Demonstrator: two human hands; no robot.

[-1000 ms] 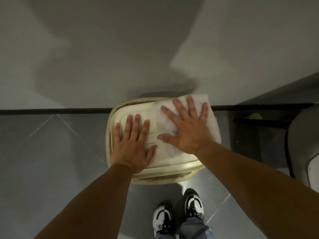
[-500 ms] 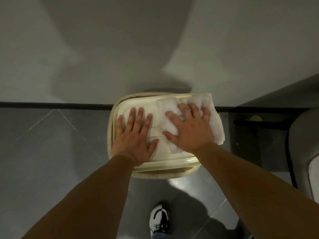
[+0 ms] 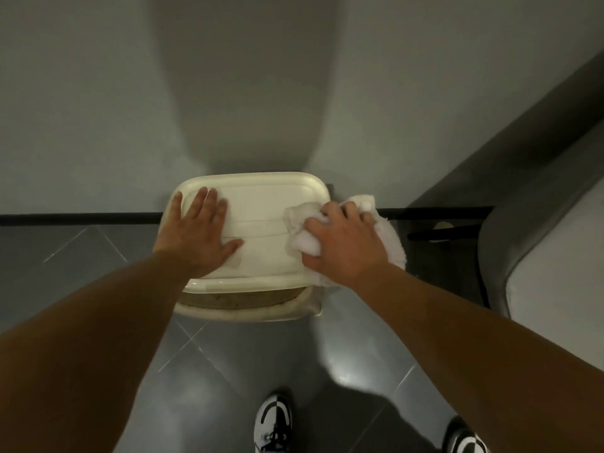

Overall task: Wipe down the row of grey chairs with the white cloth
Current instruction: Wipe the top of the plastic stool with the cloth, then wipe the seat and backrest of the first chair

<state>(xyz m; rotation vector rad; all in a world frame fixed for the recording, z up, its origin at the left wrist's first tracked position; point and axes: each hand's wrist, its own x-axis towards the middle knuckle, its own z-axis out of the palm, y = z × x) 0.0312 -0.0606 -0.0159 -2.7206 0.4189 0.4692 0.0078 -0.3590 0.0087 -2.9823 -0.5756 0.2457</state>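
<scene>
A cream plastic bin with a flat lid [image 3: 261,207] stands against the wall in front of me. My left hand [image 3: 199,230] lies flat and spread on the lid's left side. My right hand [image 3: 346,246] is closed on the bunched white cloth [image 3: 392,237] at the lid's right edge, with part of the cloth hanging over the side. A grey chair [image 3: 549,250] shows at the right edge of the view, only partly in frame.
A pale wall [image 3: 130,109] with a black skirting strip [image 3: 81,219] runs behind the bin. The floor is dark grey tile [image 3: 81,263]. My black-and-white shoes [image 3: 274,420] stand below. A black bar [image 3: 441,233] sits low between bin and chair.
My right hand has gone from flat on the spread cloth to gripping it bunched, and slid to the lid's right edge. My left hand shifted toward the left side. My feet stepped apart.
</scene>
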